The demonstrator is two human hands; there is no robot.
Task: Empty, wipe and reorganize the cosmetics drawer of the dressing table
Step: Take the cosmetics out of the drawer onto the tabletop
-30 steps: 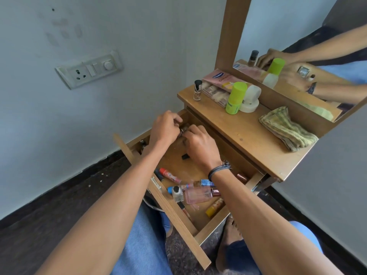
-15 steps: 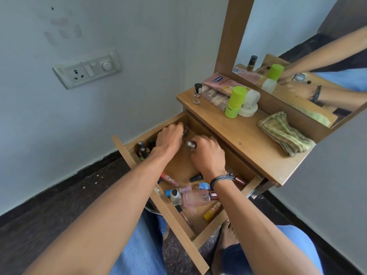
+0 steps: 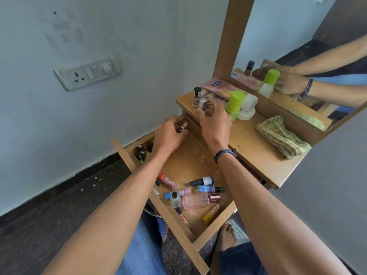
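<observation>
The wooden drawer [image 3: 176, 219] is pulled out below the dressing table top [image 3: 256, 147]. My left hand [image 3: 168, 133] is shut on a small bronze-capped bottle [image 3: 182, 127] above the drawer's back end. My right hand [image 3: 214, 122] holds a small silver-capped bottle [image 3: 203, 102] at the table top's left corner, beside a black-capped nail polish [image 3: 196, 96]. Several cosmetics lie at the drawer's front: a pink perfume bottle [image 3: 196, 200], nail polishes [image 3: 202, 181], a red tube [image 3: 166, 180], a yellow tube [image 3: 212, 213]. Dark lipsticks [image 3: 143, 151] stand in the back left corner.
On the table top are a green-capped bottle [image 3: 235, 105], a white jar [image 3: 247, 109], a pink box [image 3: 220, 88] and a folded green cloth [image 3: 282, 137]. A mirror [image 3: 309, 56] stands behind. A wall switch plate [image 3: 87, 73] is at left. My knees and bare foot [image 3: 228, 235] are below the drawer.
Both hands have lifted out of the drawer's back. The right hand carried a small bottle up to the table top; the left hand rose holding another bottle.
</observation>
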